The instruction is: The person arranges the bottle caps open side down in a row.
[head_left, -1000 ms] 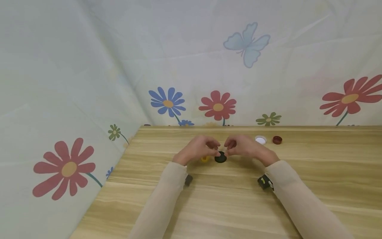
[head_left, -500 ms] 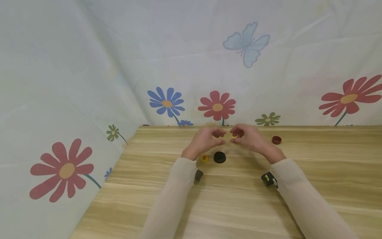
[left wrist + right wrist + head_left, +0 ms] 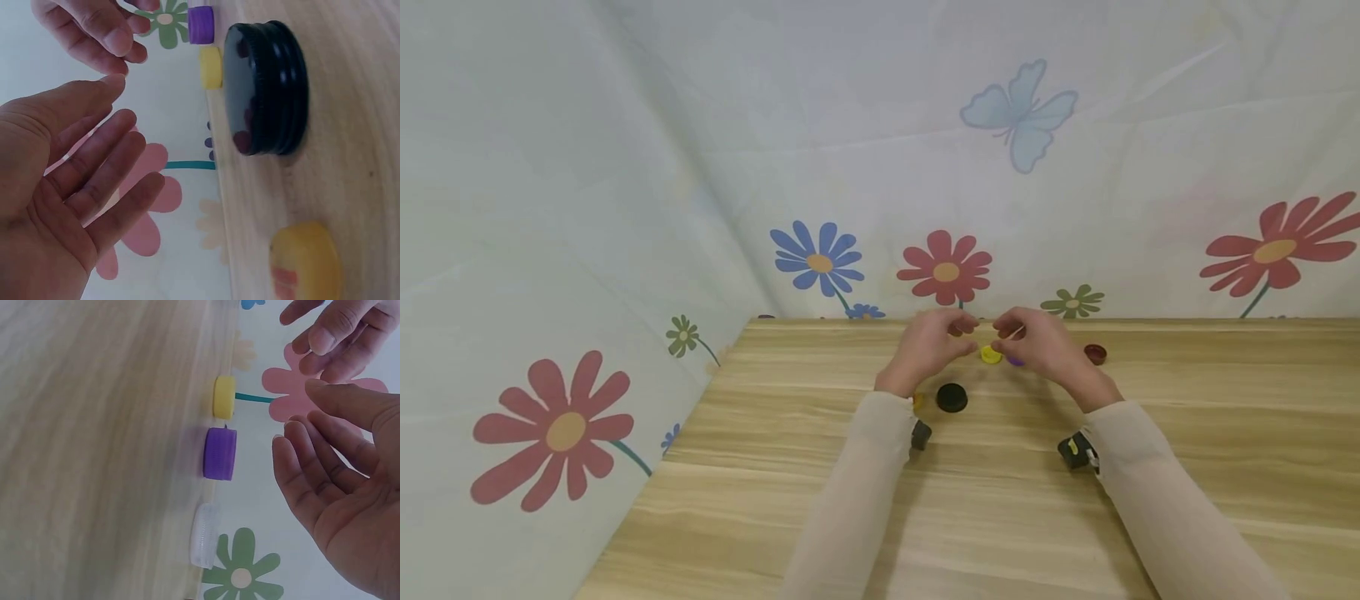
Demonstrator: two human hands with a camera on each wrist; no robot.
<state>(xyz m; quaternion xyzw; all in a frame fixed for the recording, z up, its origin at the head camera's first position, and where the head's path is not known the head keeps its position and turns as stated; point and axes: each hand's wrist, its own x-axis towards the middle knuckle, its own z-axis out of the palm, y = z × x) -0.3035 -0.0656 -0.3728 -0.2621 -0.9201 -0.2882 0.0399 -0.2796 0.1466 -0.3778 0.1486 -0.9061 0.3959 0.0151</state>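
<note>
Both hands hover with loosely bent fingers and nothing in them, their fingertips facing each other across a small gap. The left hand [image 3: 927, 348] is behind a round black lid [image 3: 952, 398]. Its wrist partly covers an orange-yellow cap [image 3: 917, 401], which the left wrist view shows on the table with a red mark. Beneath the gap is a bright yellow cap [image 3: 992, 355]. The right hand [image 3: 1037, 346] partly covers a purple cap [image 3: 1015, 361]. In the right wrist view, yellow, purple and a clear ribbed cap [image 3: 204, 536] stand in a row; the head view hides the clear one.
A dark red cap [image 3: 1096, 354] lies right of the right hand. The wooden table [image 3: 1000, 517] ends at the back against a flower-printed cloth [image 3: 865, 150]. Small dark devices sit at both wrists, the right one [image 3: 1077, 451] just above the table.
Both hands have moved toward the back of the table, the left one also to the right. The black lid, earlier under the fingertips, is uncovered. The yellow and purple caps have come into sight.
</note>
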